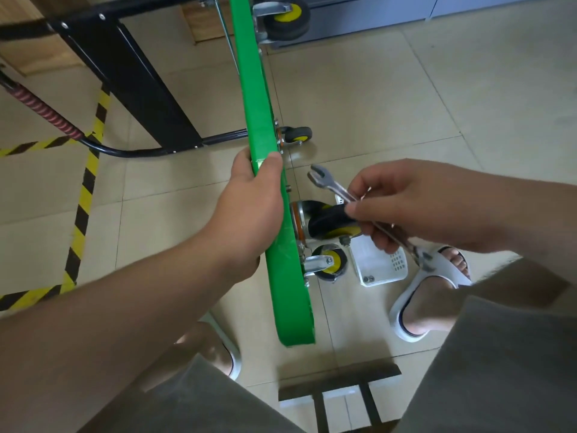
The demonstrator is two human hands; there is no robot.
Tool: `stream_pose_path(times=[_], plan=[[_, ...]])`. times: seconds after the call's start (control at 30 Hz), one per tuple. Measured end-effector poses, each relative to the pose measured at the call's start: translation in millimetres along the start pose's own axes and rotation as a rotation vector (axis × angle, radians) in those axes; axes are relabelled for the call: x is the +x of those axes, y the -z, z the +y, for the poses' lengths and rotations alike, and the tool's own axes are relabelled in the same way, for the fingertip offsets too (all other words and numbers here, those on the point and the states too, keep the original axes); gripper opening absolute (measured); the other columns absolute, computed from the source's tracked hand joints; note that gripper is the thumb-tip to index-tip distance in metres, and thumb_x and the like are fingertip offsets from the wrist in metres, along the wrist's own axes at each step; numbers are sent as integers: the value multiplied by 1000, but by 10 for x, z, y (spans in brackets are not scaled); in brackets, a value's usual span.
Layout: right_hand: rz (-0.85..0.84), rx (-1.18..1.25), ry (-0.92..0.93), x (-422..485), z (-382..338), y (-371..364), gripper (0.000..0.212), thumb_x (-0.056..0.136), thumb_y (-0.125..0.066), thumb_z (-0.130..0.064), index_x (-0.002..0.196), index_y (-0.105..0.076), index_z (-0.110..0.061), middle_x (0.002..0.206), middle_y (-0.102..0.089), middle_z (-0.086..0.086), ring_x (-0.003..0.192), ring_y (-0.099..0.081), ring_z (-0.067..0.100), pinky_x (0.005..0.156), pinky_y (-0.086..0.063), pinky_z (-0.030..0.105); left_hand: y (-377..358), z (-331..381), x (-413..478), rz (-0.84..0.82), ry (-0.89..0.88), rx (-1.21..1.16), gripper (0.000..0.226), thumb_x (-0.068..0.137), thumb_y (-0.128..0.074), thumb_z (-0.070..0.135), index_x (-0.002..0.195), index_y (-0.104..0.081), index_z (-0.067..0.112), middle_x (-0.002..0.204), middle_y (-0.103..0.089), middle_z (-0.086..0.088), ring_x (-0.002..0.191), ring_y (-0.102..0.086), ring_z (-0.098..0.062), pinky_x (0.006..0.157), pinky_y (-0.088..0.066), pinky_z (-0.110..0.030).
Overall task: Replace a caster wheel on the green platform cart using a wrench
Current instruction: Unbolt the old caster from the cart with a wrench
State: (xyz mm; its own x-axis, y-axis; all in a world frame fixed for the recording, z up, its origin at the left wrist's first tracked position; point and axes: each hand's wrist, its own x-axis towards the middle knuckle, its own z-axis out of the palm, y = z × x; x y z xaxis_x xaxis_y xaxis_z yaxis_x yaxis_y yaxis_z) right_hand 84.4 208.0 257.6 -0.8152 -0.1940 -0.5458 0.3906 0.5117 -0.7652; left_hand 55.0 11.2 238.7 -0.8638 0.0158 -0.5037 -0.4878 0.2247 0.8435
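Observation:
The green platform cart (259, 98) stands on its edge on the tiled floor, with its wheels facing right. My left hand (249, 207) grips the cart's upper edge, thumb over the rim. My right hand (406, 204) pinches a silver open-end wrench (327, 182) by its shaft, its jaw pointing up and left. The wrench hovers just above a black and yellow caster wheel (327, 221) fixed to the cart's underside. A second caster (327, 262) sits just below it. Two more casters are farther off, one in the middle distance (296, 135) and one at the top (285, 17).
A small white plastic tray (379, 264) holding a few bolts lies on the floor by my right foot in a white slipper (431, 292). The black cart handle frame (137, 89) lies to the left. Yellow-black floor tape (84, 195) runs along the left. A stool edge (340, 389) shows below.

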Motion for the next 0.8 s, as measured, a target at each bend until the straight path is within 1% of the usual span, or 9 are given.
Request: stream_pose_path(times=[0.07, 0.13, 0.2, 0.27, 0.3, 0.4, 0.53, 0.67, 0.8], plan=[[-66, -47, -5, -100, 36, -92, 14, 101, -60, -26, 92, -68, -19, 78, -76, 3, 66, -74, 17, 66, -60, 31, 4, -1, -8, 6, -9, 5, 30, 106, -42, 51, 134, -52, 47, 120, -67, -8, 103, -68, -36, 88, -61, -57], [-136, -93, -18, -179, 94, -177, 13, 101, -58, -30, 93, -66, -23, 83, -78, -2, 72, -76, 15, 74, -62, 37, 3, 2, -15, 11, -11, 0, 28, 106, -42, 50, 131, -53, 46, 121, -67, -9, 108, -67, -40, 88, -60, -59], [-217, -158, -29, -240, 159, -259, 11, 102, -56, -32, 96, -63, -27, 89, -78, -10, 76, -76, 9, 78, -63, 36, -3, 8, -22, 14, -11, -4, 26, 106, -42, 50, 128, -55, 44, 122, -67, -11, 111, -66, -42, 88, -60, -60], [-279, -169, -73, -274, 224, -345, 11, 102, -55, -33, 97, -62, -26, 91, -78, -13, 78, -76, 6, 76, -63, 31, -7, 10, -22, 13, -9, -1, 26, 106, -42, 50, 128, -54, 43, 122, -67, -11, 110, -68, -40, 87, -61, -59], [-296, -150, -103, -275, 262, -387, 11, 102, -56, -32, 98, -63, -24, 91, -78, -11, 78, -76, 8, 76, -63, 31, -5, 9, -19, 12, -8, 6, 27, 107, -42, 50, 131, -53, 43, 121, -68, -9, 109, -69, -38, 87, -61, -57], [-310, -51, -202, -220, 348, -509, 16, 103, -57, -26, 100, -66, -14, 89, -79, 2, 78, -78, 18, 77, -65, 37, 4, 12, -17, 5, -7, 25, 30, 108, -40, 49, 135, -51, 42, 118, -68, -4, 108, -70, -34, 87, -62, -54], [-338, 148, -328, -144, 343, -620, 19, 103, -58, -21, 103, -65, -3, 87, -78, 14, 78, -78, 28, 70, -64, 35, 7, 17, -21, 0, 4, 20, 28, 108, -40, 49, 133, -51, 43, 119, -69, -3, 110, -69, -34, 89, -61, -54], [-371, 301, -376, -91, 302, -667, 24, 103, -59, -22, 105, -64, 1, 88, -77, 18, 77, -77, 29, 68, -64, 32, 2, 12, -13, 2, 2, 18, 30, 108, -40, 48, 136, -50, 43, 118, -69, 0, 109, -69, -34, 88, -61, -53], [-380, 425, -388, -49, 275, -670, 27, 103, -59, -21, 107, -64, 5, 85, -76, 19, 77, -77, 30, 68, -63, 34, -1, 20, -7, 17, -6, 25, 28, 108, -41, 47, 132, -52, 40, 117, -69, -5, 109, -69, -36, 88, -62, -53]])
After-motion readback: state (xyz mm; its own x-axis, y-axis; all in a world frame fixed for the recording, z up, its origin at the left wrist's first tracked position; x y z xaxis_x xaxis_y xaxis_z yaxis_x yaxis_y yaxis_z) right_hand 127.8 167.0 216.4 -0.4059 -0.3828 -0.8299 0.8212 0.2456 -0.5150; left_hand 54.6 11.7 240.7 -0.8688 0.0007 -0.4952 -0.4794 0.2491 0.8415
